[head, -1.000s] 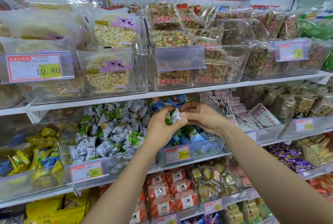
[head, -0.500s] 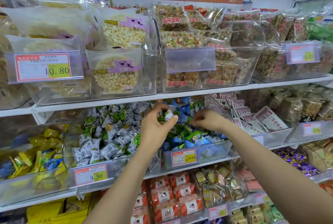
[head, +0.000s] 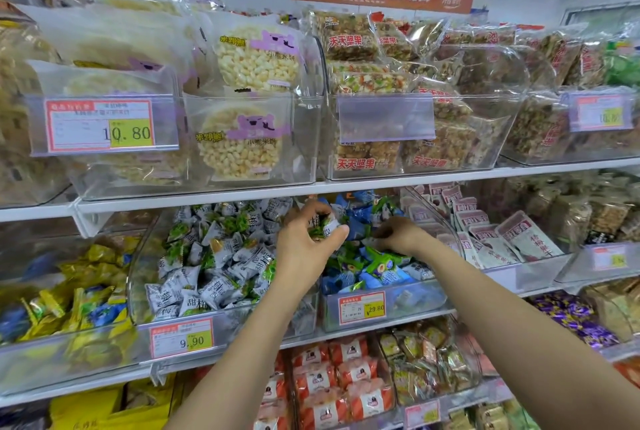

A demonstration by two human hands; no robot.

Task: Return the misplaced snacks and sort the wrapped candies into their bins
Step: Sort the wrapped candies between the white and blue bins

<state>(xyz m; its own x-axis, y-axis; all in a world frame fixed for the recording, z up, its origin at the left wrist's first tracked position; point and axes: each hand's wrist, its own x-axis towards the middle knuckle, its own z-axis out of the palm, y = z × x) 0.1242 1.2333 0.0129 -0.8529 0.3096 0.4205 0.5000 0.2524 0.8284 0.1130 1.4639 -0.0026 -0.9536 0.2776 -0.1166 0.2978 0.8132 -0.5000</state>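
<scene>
My left hand [head: 306, 249] grips a few white-and-green wrapped candies [head: 323, 227] at the wall between two clear bins on the middle shelf. Left of it, one bin [head: 228, 329] is full of matching white-and-green candies [head: 214, 256]. To the right stands the bin [head: 408, 305] of blue and green wrapped candies [head: 374, 267]. My right hand [head: 398, 235] reaches down into that pile with curled fingers touching the wrappers; what they hold is hidden.
Above, clear bins hold round puffed-rice cakes [head: 256, 59] and nut bars [head: 374, 83]. Yellow packets [head: 69, 294] fill the bin at far left, white-and-maroon sachets [head: 498, 232] the one at right. Red-and-white packs [head: 329, 381] sit on the shelf below.
Both hands have separated and moved deeper into the shelf. The left carried its candies up and left to the bin divider; the right dropped into the blue-and-green pile.
</scene>
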